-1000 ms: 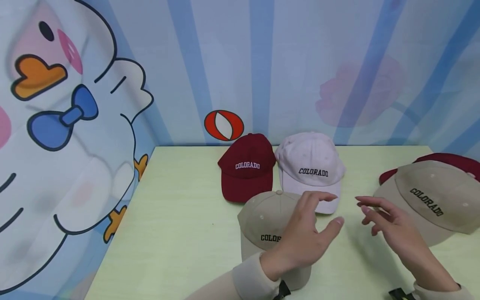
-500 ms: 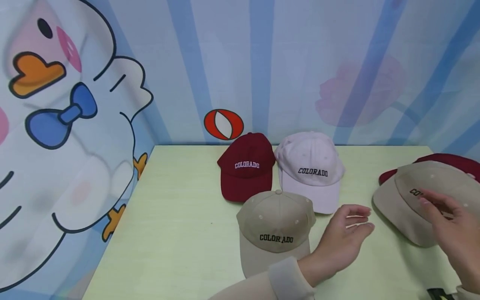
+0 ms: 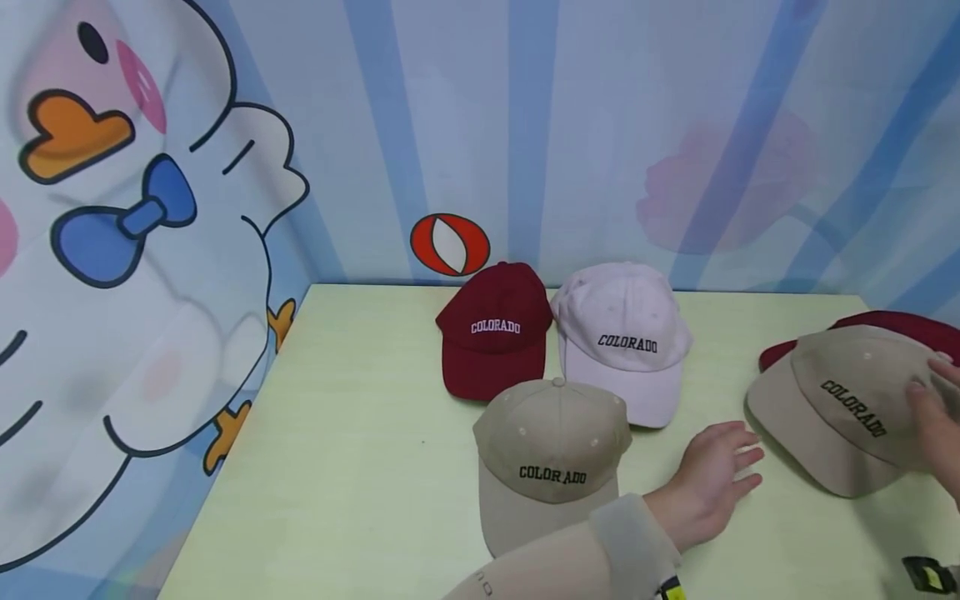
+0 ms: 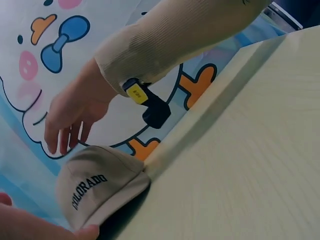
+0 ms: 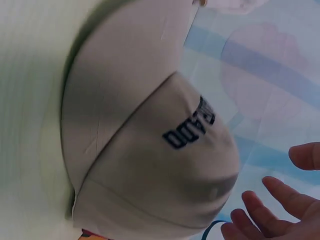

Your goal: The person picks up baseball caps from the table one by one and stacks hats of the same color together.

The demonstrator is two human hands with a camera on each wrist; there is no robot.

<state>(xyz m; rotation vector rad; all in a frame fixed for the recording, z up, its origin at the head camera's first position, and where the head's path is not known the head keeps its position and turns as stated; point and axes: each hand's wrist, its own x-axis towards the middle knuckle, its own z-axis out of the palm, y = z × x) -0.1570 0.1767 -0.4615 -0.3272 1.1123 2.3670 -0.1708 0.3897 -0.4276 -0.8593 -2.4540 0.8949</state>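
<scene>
A beige cap [image 3: 862, 367] lettered COLORADO lies at the right of the table, its brim angled towards the lower left. Behind and partly hidden by it is a dark red cap [image 3: 930, 329]. Over the beige crown, at the right image edge, hovers my right hand [image 3: 939, 433]; in the right wrist view its spread fingers [image 5: 260, 212] show apart from the crown. My left hand [image 3: 705, 483], fingers loosely extended, holds nothing in the gap between that cap and another beige cap [image 3: 551, 433] near the front middle.
Towards the back, a dark red cap [image 3: 495, 358] and a white cap [image 3: 626, 333] sit side by side, just behind the front beige one. A pale green table [image 3: 337, 433] carries them all. A printed cartoon backdrop [image 3: 465, 125] rises behind and to the left.
Both hands have moved rightwards. My left hand has left the space above the front beige cap, uncovering it; my right hand has come over the right beige cap's crown. The caps stay put.
</scene>
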